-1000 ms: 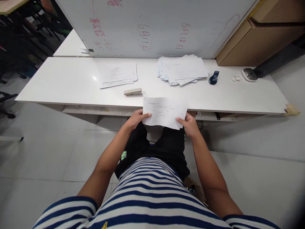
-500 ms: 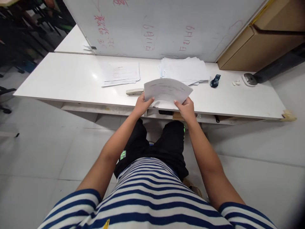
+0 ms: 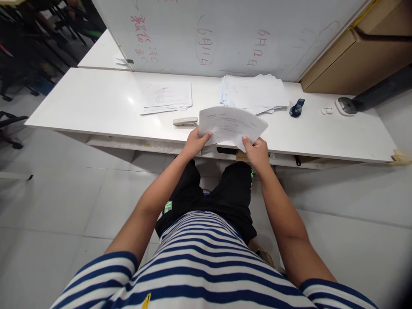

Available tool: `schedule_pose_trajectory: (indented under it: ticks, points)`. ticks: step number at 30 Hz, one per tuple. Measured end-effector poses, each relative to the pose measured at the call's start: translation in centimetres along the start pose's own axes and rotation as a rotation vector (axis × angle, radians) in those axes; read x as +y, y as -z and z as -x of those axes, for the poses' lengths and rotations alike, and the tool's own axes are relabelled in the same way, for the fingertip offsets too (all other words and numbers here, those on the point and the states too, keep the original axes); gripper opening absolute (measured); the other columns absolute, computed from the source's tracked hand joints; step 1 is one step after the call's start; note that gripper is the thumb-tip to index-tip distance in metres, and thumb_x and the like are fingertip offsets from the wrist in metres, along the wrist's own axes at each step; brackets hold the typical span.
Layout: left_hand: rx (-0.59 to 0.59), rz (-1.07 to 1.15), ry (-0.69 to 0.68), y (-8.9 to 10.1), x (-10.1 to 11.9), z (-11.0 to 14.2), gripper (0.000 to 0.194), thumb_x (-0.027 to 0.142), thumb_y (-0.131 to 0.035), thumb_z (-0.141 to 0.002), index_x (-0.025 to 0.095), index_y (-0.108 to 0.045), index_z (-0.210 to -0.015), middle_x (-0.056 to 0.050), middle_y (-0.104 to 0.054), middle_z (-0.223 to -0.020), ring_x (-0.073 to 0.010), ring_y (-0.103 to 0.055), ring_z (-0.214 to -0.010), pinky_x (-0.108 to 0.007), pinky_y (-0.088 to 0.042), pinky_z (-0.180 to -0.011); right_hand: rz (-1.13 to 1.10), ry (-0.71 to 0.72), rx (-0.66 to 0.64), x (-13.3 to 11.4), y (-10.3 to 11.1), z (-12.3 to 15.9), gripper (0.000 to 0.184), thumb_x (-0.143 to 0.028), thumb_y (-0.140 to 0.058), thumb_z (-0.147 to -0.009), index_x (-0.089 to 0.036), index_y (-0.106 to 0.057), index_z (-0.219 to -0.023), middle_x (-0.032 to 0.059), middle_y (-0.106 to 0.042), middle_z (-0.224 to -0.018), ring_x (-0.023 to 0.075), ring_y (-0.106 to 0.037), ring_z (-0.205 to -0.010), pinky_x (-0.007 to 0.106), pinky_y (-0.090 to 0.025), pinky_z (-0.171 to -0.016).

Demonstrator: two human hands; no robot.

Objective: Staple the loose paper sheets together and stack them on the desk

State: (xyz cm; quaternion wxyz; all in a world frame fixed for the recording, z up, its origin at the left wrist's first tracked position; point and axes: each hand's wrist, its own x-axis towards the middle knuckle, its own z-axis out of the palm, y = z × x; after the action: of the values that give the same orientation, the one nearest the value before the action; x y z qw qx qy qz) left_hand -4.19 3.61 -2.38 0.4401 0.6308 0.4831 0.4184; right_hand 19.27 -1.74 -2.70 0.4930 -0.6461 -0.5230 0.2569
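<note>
I hold a thin bundle of printed sheets over the front edge of a long white table. My left hand pinches its near left corner, thumb on top. At the near right corner my right hand grips it the same way. The sheets bow upward in the middle. A beige stapler lies on the table just left of the sheets, close to my left hand.
A neat stack of papers lies at the table's middle left, and a looser, fanned pile sits behind the held sheets. A dark blue clip-like object and small white items rest to the right. A whiteboard stands behind.
Both hands raised the sheets from my lap up over the table's front edge, where the paper bowed. In the last half second they barely moved.
</note>
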Motion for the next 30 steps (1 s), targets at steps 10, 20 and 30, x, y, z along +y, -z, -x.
schedule_pose_trajectory:
  ticks: [10, 20, 30]
  points:
    - [0.293, -0.558, -0.207, 3.5, 0.0, -1.1, 0.042, 0.044, -0.040, -0.099, 0.020, -0.054, -0.131, -0.014, -0.055, -0.139, -0.0278, -0.046, -0.133, -0.043, -0.036, -0.112, -0.372, -0.354, -0.040, 2.4, 0.9, 1.7, 0.036, -0.032, -0.073, -0.069, -0.016, -0.071, -0.102, 0.0079, -0.075, -0.108, 0.0272, -0.069, -0.100, 0.049, -0.051, -0.098]
    - [0.130, -0.826, -0.257, 4.6, -3.4, -1.5, 0.047, 0.037, -0.031, -0.101, 0.026, -0.043, -0.146, -0.007, -0.041, -0.156, -0.0265, -0.028, -0.149, -0.052, -0.016, -0.124, -0.508, -0.520, -0.153, 1.0, -1.5, 2.1, 0.032, -0.027, -0.074, -0.064, -0.018, -0.072, -0.095, 0.0047, -0.077, -0.096, 0.0248, -0.072, -0.091, 0.041, -0.054, -0.091]
    - [0.019, -0.910, -0.300, 6.1, -3.5, -1.7, 0.053, 0.016, -0.036, -0.096, 0.025, -0.042, -0.147, -0.004, -0.041, -0.156, -0.0249, -0.030, -0.148, -0.050, -0.021, -0.123, -0.495, -0.504, -0.199, 0.7, -2.4, 1.6, 0.033, -0.028, -0.074, -0.066, -0.017, -0.071, -0.097, 0.0055, -0.077, -0.096, 0.0239, -0.071, -0.086, 0.041, -0.054, -0.089]
